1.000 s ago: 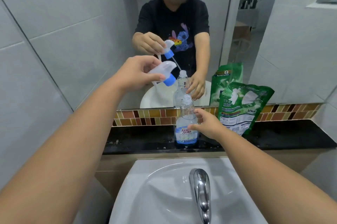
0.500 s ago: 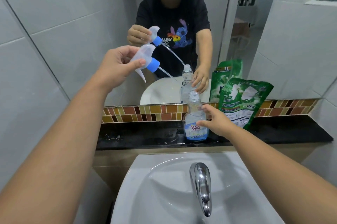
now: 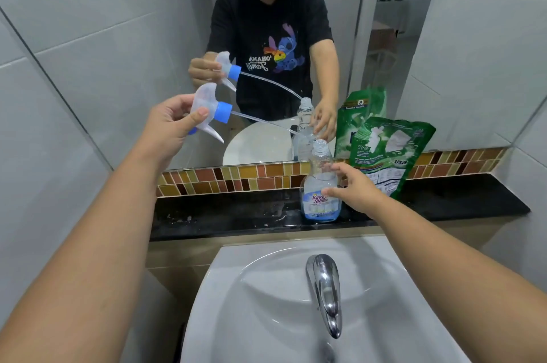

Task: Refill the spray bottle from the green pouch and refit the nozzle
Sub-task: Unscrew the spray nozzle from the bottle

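The clear spray bottle point(image 3: 320, 185) stands upright on the black ledge point(image 3: 225, 214), its neck uncapped and a little blue liquid at its bottom. My right hand point(image 3: 356, 191) grips the bottle's right side. My left hand point(image 3: 173, 123) holds the white spray nozzle point(image 3: 208, 109) with its blue collar up and to the left of the bottle. The nozzle's thin dip tube slants down to the right, its tip just left of the bottle's mouth. The green pouch point(image 3: 384, 151) leans against the mirror right behind my right hand.
A mirror point(image 3: 444, 66) above the tiled strip point(image 3: 225, 176) reflects the person, bottle and pouch. Below the ledge sits a white basin point(image 3: 266, 303) with a chrome tap point(image 3: 325, 288). Grey tiled walls close in on the left and right.
My left hand has pulled the nozzle up and to the left, drawing the dip tube out of the bottle's neck. My right hand has stayed on the bottle.
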`<action>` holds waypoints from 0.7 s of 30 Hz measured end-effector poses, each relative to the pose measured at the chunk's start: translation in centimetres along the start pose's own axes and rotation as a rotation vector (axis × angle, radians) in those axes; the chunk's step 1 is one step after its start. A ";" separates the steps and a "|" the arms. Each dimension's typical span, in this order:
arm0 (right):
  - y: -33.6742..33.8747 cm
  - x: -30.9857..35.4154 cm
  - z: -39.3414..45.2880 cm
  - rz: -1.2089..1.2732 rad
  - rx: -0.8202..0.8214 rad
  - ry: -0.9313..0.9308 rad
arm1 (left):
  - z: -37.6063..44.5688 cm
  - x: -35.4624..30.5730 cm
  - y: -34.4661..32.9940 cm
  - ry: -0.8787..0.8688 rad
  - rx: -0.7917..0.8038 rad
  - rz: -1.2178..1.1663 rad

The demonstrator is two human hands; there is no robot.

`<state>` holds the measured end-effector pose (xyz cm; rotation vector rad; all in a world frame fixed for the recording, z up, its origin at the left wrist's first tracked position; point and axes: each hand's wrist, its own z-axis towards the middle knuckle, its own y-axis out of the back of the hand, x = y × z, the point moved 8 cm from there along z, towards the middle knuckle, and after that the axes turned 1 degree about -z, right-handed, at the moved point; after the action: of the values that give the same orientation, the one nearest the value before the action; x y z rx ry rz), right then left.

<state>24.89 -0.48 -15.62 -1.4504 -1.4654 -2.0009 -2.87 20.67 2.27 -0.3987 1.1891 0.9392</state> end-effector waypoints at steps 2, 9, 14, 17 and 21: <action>-0.1 0.1 0.0 0.005 0.007 0.005 | -0.1 0.2 0.3 0.005 -0.014 -0.021; 0.0 0.4 -0.1 0.004 0.008 0.004 | -0.1 -1.3 0.6 -0.042 -0.017 -0.010; 0.3 0.0 0.0 -0.001 0.005 -0.011 | 0.1 -3.6 1.4 -0.124 -0.018 0.008; 0.4 -0.3 0.0 0.013 0.008 -0.023 | 0.0 -4.0 1.2 -0.136 -0.013 0.014; 0.4 -0.3 -0.3 -0.011 0.006 -0.020 | -0.8 -3.0 1.1 -0.103 -0.034 0.012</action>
<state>25.18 -1.01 -15.61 -1.4677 -1.4892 -1.9919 -4.42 19.47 4.96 -0.3659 1.0845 0.9801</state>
